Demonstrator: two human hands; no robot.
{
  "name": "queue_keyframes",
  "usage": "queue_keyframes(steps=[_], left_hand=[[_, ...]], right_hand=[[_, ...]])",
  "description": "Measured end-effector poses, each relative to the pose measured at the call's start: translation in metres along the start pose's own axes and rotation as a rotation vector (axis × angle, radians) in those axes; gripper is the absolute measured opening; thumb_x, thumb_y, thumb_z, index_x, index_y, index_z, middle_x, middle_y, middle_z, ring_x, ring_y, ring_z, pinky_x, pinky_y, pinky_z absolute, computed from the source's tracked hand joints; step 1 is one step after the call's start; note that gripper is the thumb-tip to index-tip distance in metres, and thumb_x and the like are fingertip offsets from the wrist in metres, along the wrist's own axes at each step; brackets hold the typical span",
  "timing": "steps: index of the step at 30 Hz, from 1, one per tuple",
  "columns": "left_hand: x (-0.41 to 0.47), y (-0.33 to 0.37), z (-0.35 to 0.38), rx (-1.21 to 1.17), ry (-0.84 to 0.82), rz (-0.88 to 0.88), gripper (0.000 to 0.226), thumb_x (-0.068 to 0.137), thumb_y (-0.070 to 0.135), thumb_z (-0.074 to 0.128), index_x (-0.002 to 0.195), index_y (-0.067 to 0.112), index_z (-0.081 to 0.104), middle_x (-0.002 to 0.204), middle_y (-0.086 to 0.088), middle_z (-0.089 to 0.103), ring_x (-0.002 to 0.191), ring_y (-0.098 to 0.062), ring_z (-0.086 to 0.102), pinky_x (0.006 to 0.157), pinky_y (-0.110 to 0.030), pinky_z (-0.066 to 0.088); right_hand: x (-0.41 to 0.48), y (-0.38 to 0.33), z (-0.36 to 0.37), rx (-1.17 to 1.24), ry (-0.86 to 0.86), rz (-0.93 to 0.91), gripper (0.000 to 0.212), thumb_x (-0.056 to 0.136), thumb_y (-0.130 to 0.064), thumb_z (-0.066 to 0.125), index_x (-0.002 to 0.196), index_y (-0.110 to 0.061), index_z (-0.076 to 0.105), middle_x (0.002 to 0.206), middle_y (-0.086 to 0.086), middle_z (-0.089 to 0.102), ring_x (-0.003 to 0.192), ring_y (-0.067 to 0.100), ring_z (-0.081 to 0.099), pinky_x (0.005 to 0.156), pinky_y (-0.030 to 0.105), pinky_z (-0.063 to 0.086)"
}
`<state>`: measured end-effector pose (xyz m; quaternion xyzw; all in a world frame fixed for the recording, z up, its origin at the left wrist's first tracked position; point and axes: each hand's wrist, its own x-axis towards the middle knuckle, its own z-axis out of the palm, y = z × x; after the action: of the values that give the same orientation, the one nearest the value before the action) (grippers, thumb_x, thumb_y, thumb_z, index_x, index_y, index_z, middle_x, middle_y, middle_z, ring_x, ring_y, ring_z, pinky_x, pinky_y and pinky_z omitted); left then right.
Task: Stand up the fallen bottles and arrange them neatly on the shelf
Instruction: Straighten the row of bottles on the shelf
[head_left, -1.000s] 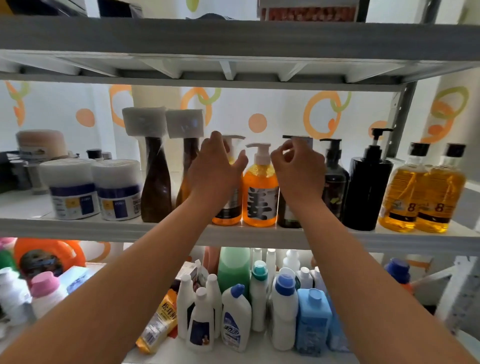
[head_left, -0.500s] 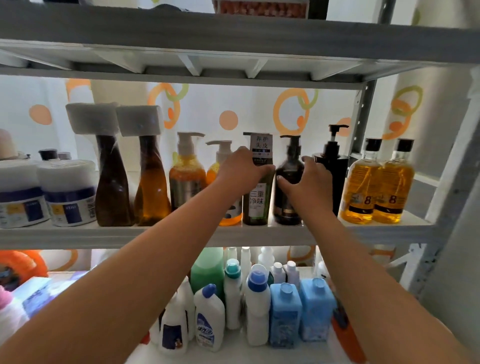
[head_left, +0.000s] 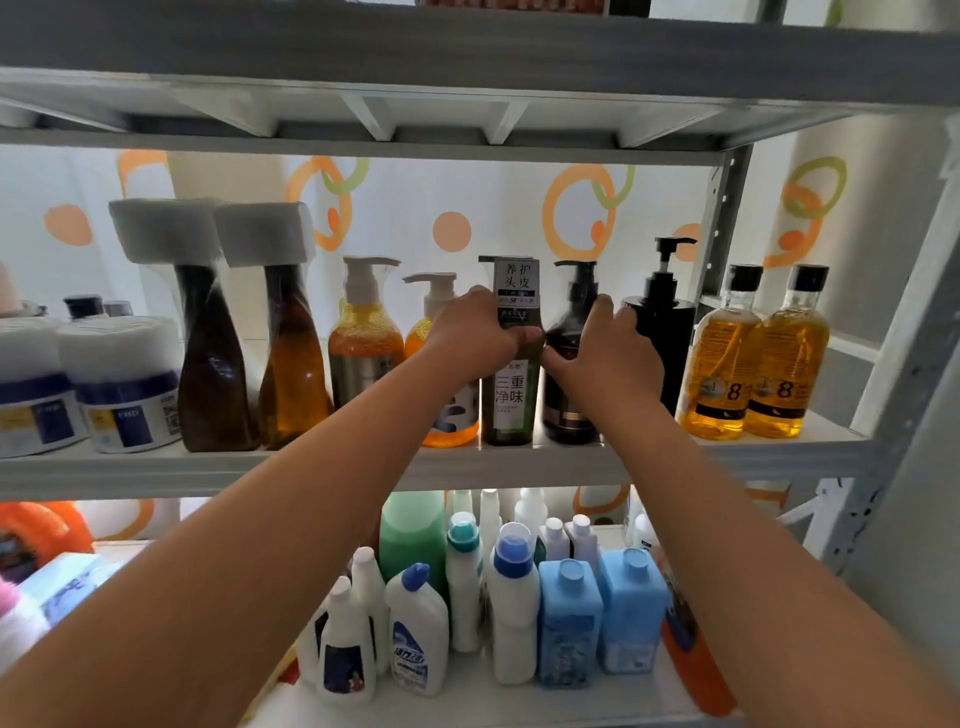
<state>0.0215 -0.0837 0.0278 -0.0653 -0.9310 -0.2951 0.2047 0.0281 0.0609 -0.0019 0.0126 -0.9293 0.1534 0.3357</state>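
Note:
A row of upright bottles stands on the middle shelf (head_left: 156, 470). My left hand (head_left: 475, 335) grips the neck of a dark green bottle with a white label (head_left: 510, 400). My right hand (head_left: 610, 353) wraps around a dark brown pump bottle (head_left: 570, 415) just to its right; that bottle looks blurred. Left of my hands stand two orange pump bottles (head_left: 366, 343), one partly hidden behind my left wrist. A black pump bottle (head_left: 667, 322) and two amber black-capped bottles (head_left: 756, 364) stand to the right.
Two brown twisted bottles with white foam tops (head_left: 213, 374) and white jars (head_left: 122, 384) fill the shelf's left part. The lower shelf holds several white and blue bottles (head_left: 569, 618), all upright. A grey upright post (head_left: 719, 223) stands behind the black bottle.
Both hands moved right from the orange pump bottles to the green and brown bottles, and the view shifted right. In the last half second the hands have stayed on those two bottles.

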Motion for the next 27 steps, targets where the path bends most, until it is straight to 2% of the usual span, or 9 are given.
queue_keyframes(steps=[3, 6, 9, 12, 17, 23, 25, 27], left_hand=[[0.003, -0.001, -0.001, 0.032, -0.005, 0.006, 0.047, 0.08, 0.049, 0.065, 0.111, 0.015, 0.059, 0.091, 0.001, 0.062, 0.086, -0.017, 0.058, 0.062, -0.023, 0.038], [0.004, -0.001, -0.001, 0.044, -0.007, 0.001, 0.047, 0.082, 0.047, 0.064, 0.114, 0.015, 0.058, 0.099, -0.001, 0.064, 0.086, -0.016, 0.055, 0.066, -0.025, 0.038], [0.004, 0.0, -0.001, 0.047, -0.011, -0.007, 0.048, 0.082, 0.047, 0.064, 0.117, 0.015, 0.057, 0.105, -0.002, 0.065, 0.095, -0.02, 0.059, 0.071, -0.027, 0.04], [0.003, 0.002, -0.001, 0.067, -0.017, -0.011, 0.048, 0.083, 0.046, 0.063, 0.118, 0.014, 0.056, 0.106, -0.002, 0.065, 0.096, -0.021, 0.059, 0.071, -0.028, 0.041], [0.002, 0.004, 0.0, 0.078, -0.012, -0.008, 0.044, 0.085, 0.045, 0.062, 0.116, 0.014, 0.058, 0.104, -0.003, 0.065, 0.09, -0.018, 0.057, 0.071, -0.028, 0.04], [-0.006, 0.009, -0.003, 0.02, -0.029, 0.005, 0.034, 0.086, 0.039, 0.063, 0.109, 0.014, 0.061, 0.093, 0.0, 0.063, 0.085, -0.017, 0.058, 0.068, -0.027, 0.041], [-0.009, 0.009, -0.004, 0.001, -0.019, -0.002, 0.037, 0.085, 0.04, 0.063, 0.109, 0.013, 0.06, 0.095, -0.002, 0.064, 0.091, -0.021, 0.063, 0.066, -0.027, 0.043], [-0.016, 0.011, -0.007, 0.044, 0.052, -0.024, 0.051, 0.083, 0.049, 0.062, 0.115, 0.01, 0.055, 0.103, -0.006, 0.064, 0.099, -0.025, 0.062, 0.069, -0.03, 0.043]], right_hand=[[0.008, 0.002, -0.009, -0.048, 0.005, -0.021, 0.076, 0.076, -0.07, 0.051, 0.114, -0.004, 0.049, 0.113, 0.015, 0.053, 0.093, 0.03, 0.058, 0.059, 0.029, 0.037], [0.019, 0.003, -0.014, 0.08, -0.022, -0.009, 0.055, 0.081, -0.056, 0.053, 0.102, -0.005, 0.053, 0.1, 0.012, 0.057, 0.084, 0.028, 0.055, 0.061, 0.029, 0.035], [0.031, 0.002, -0.017, 0.306, -0.025, 0.033, 0.045, 0.088, -0.045, 0.049, 0.11, -0.006, 0.053, 0.099, 0.011, 0.061, 0.085, 0.027, 0.056, 0.065, 0.029, 0.037], [0.04, 0.001, -0.017, 0.234, -0.04, -0.008, 0.047, 0.092, -0.045, 0.048, 0.113, -0.004, 0.051, 0.103, 0.013, 0.062, 0.096, 0.032, 0.058, 0.067, 0.03, 0.036], [0.045, -0.001, -0.02, 0.11, -0.068, -0.074, 0.041, 0.097, -0.038, 0.041, 0.111, 0.0, 0.047, 0.104, 0.018, 0.06, 0.098, 0.036, 0.057, 0.068, 0.032, 0.035], [0.045, -0.001, -0.022, 0.089, -0.098, -0.078, 0.042, 0.098, -0.039, 0.04, 0.112, 0.0, 0.047, 0.106, 0.018, 0.059, 0.099, 0.035, 0.056, 0.068, 0.033, 0.034], [0.045, 0.0, -0.022, 0.111, -0.111, -0.067, 0.043, 0.096, -0.043, 0.042, 0.107, -0.002, 0.049, 0.101, 0.015, 0.059, 0.097, 0.033, 0.056, 0.068, 0.032, 0.034], [0.044, 0.003, -0.021, 0.149, -0.103, -0.065, 0.045, 0.094, -0.047, 0.044, 0.104, -0.004, 0.052, 0.094, 0.011, 0.058, 0.095, 0.031, 0.057, 0.068, 0.032, 0.036]])
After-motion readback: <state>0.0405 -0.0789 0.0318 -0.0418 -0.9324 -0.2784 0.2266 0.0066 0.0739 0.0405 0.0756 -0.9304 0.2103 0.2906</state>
